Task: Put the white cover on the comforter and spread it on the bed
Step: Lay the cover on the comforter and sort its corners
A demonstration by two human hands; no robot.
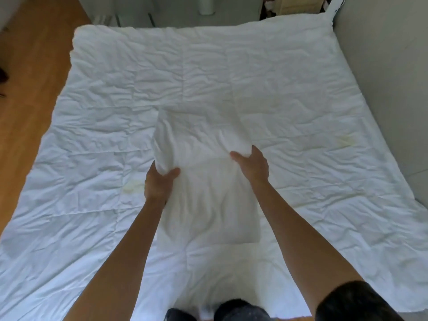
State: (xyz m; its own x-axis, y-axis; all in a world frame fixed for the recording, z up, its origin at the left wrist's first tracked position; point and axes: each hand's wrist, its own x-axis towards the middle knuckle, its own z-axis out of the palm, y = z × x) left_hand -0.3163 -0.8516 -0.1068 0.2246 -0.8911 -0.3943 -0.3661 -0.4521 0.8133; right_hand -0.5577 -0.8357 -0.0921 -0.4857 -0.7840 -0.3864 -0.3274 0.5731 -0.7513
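Observation:
A white quilted comforter (115, 117) lies spread flat over the whole bed, wrinkled, with faint yellowish stains. On its middle rests the white cover (208, 205), still folded into a long narrow stack. My left hand (159, 184) grips the cover's left side, thumb on top, lifting a fold. My right hand (252, 165) pinches the same raised fold at its right side. The upper part of the cover is lifted and bunched between both hands; the lower part lies flat on the comforter.
A wooden floor (30, 77) runs along the bed's left side. A pale wall or panel (382, 66) borders the right side. Furniture and clutter (289, 8) stand past the far edge. My legs (231, 311) are at the near edge.

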